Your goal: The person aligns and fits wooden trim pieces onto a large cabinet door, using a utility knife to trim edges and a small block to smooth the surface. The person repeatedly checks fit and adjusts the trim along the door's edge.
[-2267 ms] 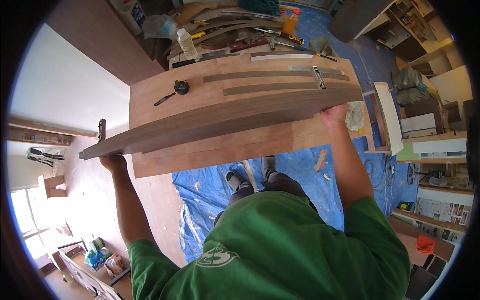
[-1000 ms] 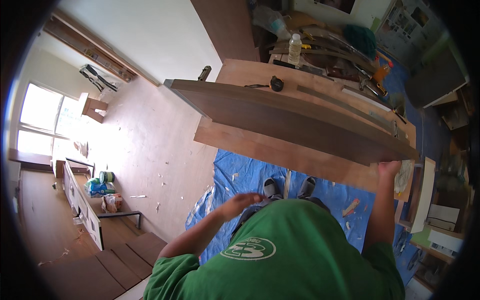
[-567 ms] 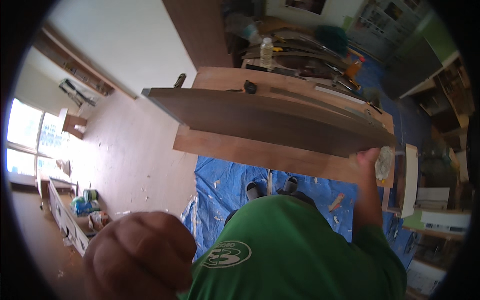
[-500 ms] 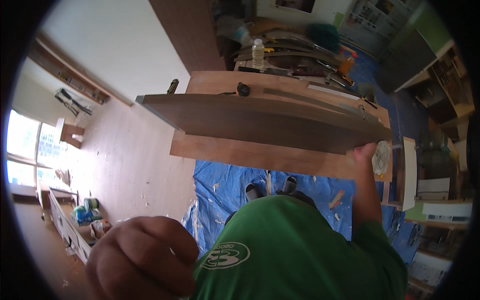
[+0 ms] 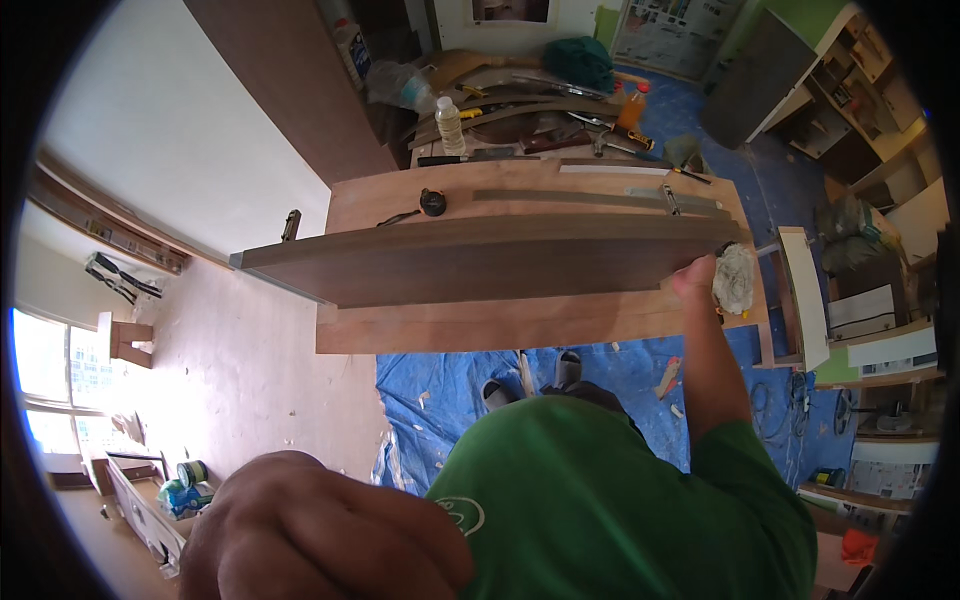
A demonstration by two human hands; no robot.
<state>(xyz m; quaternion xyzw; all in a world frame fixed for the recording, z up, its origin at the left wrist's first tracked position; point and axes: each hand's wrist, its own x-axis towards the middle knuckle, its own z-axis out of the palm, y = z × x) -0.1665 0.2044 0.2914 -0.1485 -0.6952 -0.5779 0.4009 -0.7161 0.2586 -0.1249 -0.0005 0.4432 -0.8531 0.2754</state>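
A long dark brown wooden panel (image 5: 500, 260) lies tilted along the pale wooden board (image 5: 430, 328) of the worktable, its broad face toward me. My right hand (image 5: 694, 278) grips its right end from the near side, next to a crumpled whitish bundle (image 5: 735, 278). Small metal fittings stick up at the panel's far edge, one near the left end (image 5: 290, 225) and one near the right (image 5: 671, 200). Very close at the lower left is my left hand (image 5: 330, 530), fingers curled into a fist. Whatever it may hold is hidden.
Behind the panel lie a black tape measure (image 5: 432, 202) and a flat strip (image 5: 560, 197). Farther back stand a clear bottle (image 5: 449, 127) and an orange bottle (image 5: 632, 106) among tools. Blue sheeting (image 5: 430, 400) covers the floor under me; a white-topped frame (image 5: 803, 290) stands at right.
The view has turned, so the panel and table now appear more level and farther left. My left fist has come nearer and a little to the right. My right hand keeps its grip.
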